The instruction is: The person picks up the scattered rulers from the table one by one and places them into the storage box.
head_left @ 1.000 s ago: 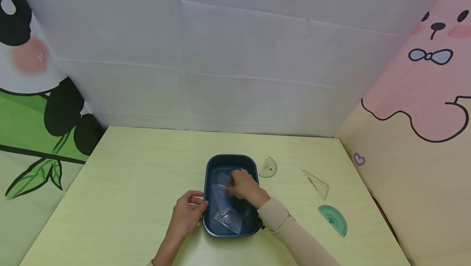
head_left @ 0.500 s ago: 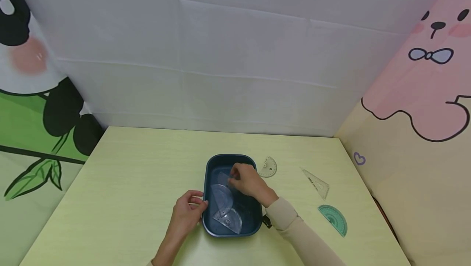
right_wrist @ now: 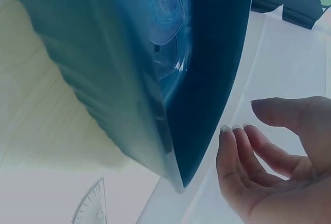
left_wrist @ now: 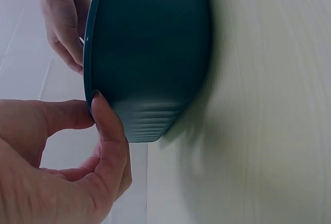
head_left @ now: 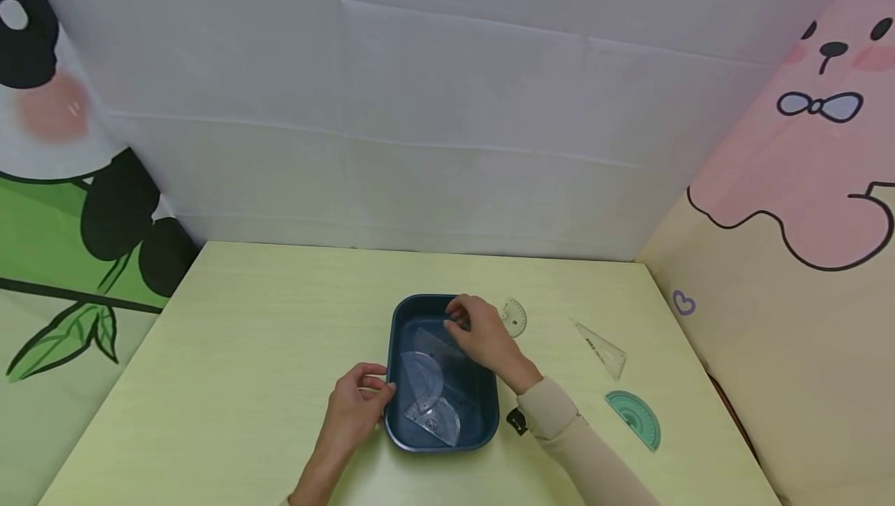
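1. At the left edge of the head view, a panda drawing covers the side wall.
2. Left of the lower centre, the left hand pinches the rim of a blue bin between thumb and fingers; the left wrist view shows this grip closely.
3. The bin stands at lower centre on the pale table. Inside lie overlapping clear plastic pieces: a clear rounded piece mid-left, and a pointed clear piece near the bottom.
4. The right hand is over the bin's upper right part, well apart from the left, its thumb parted from its bent fingers, as the right wrist view shows.
5. Just right of that hand lies a clear protractor.
6. Farther right lie a clear set square and, below it, a green protractor.
7. At upper right, a pink bear drawing fills the wall.
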### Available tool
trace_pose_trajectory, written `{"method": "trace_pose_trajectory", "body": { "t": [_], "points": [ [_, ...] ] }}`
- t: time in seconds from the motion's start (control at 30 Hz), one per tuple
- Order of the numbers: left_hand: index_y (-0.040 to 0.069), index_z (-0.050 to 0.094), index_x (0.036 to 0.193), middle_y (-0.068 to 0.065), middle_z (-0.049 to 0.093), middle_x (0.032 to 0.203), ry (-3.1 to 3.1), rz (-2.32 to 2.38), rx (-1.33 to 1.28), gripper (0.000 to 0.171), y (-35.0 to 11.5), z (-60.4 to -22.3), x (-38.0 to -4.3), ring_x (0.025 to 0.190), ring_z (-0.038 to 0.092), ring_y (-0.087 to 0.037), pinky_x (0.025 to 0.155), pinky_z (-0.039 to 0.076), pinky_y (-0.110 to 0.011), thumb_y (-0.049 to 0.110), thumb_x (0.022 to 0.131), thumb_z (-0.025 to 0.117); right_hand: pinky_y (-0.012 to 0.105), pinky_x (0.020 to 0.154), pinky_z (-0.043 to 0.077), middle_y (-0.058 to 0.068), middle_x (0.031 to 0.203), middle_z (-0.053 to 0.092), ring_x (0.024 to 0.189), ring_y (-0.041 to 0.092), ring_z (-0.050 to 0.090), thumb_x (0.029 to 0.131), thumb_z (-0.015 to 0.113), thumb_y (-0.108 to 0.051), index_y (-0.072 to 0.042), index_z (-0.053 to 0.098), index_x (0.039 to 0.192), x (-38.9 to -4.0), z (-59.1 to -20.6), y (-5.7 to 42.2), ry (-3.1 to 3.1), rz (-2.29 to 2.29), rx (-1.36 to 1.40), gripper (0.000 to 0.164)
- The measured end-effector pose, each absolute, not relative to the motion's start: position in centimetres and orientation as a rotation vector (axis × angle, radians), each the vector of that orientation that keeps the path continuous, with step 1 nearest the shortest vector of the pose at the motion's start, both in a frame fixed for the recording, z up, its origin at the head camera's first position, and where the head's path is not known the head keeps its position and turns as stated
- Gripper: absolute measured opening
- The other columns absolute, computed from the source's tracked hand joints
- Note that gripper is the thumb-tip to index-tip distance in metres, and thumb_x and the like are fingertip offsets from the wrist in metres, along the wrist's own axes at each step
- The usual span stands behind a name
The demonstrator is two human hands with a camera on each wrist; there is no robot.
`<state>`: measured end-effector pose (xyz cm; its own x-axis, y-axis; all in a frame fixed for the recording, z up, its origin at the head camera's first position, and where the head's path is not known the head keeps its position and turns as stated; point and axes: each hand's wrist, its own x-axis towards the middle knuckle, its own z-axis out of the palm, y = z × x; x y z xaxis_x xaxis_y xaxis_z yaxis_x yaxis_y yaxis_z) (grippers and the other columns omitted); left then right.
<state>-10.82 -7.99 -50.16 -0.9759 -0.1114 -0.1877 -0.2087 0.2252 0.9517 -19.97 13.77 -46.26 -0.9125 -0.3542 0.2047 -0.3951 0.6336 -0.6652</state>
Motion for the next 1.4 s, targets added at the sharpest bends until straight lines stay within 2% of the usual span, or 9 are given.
{"method": "trace_pose_trajectory", "body": {
  "t": [0.17,0.43,0.53,0.8,1.2,1.4],
  "points": [
    [-0.008,0.062,0.119,-0.01,0.065,0.09,2.397,1.877,-0.312,0.032,-8.0,-50.1,-10.8,0.068,0.062,-0.017,0.05,0.051,-0.031,0.004,0.091,0.073,0.045,0.082,0.057,0.016,0.102,0.066,0.092,0.029,0.066,0.096,0.069,-0.002,0.005,0.065,0.112,-20.1,-46.1,14.4,-2.754,1.172,0.58,0.018],
    [-0.007,0.063,0.118,-0.01,0.064,0.089,2.395,1.878,-0.321,0.031,-8.0,-50.0,-10.7,0.068,0.062,-0.017,0.05,0.052,-0.03,0.003,0.09,0.073,0.037,0.073,0.057,0.015,0.101,0.066,0.088,0.026,0.066,0.095,0.07,-0.001,0.004,0.065,0.113,-20.3,-46.6,15.4,-2.675,1.139,0.512,0.02],
    [-0.006,0.064,0.117,-0.01,0.065,0.088,2.394,1.882,-0.323,0.029,-8.0,-50.0,-10.6,0.068,0.062,-0.017,0.05,0.052,-0.03,0.002,0.09,0.072,0.038,0.072,0.057,0.015,0.102,0.067,0.087,0.027,0.066,0.094,0.071,-0.001,0.004,0.065,0.113,-20.4,-46.7,15.8,-2.662,1.125,0.497,0.02],
    [-0.006,0.063,0.117,-0.01,0.064,0.088,2.391,1.88,-0.33,0.03,-8.0,-50.1,-10.6,0.068,0.061,-0.017,0.05,0.052,-0.03,0.002,0.09,0.072,0.048,0.076,0.057,0.02,0.104,0.066,0.091,0.033,0.067,0.095,0.071,-0.003,0.004,0.065,0.113,-20.6,-47.2,16.9,-2.648,1.144,0.434,0.021],
    [-0.006,0.063,0.117,-0.01,0.064,0.089,2.388,1.887,-0.341,0.03,-8.0,-50.1,-10.6,0.07,0.062,-0.018,0.051,0.052,-0.03,0.003,0.09,0.073,0.044,0.079,0.057,0.017,0.106,0.067,0.094,0.031,0.066,0.095,0.071,-0.005,0.005,0.066,0.114,-21.3,-47.7,18.3,-2.631,1.177,0.304,0.021],
    [-0.006,0.063,0.117,-0.01,0.064,0.089,2.387,1.888,-0.338,0.03,-8.0,-50.0,-10.6,0.07,0.062,-0.018,0.051,0.052,-0.031,0.003,0.09,0.073,0.048,0.08,0.057,0.019,0.108,0.067,0.095,0.033,0.067,0.096,0.07,-0.004,0.006,0.065,0.115,-21.4,-48.0,18.8,-2.627,1.209,0.278,0.022]
  ]
}}
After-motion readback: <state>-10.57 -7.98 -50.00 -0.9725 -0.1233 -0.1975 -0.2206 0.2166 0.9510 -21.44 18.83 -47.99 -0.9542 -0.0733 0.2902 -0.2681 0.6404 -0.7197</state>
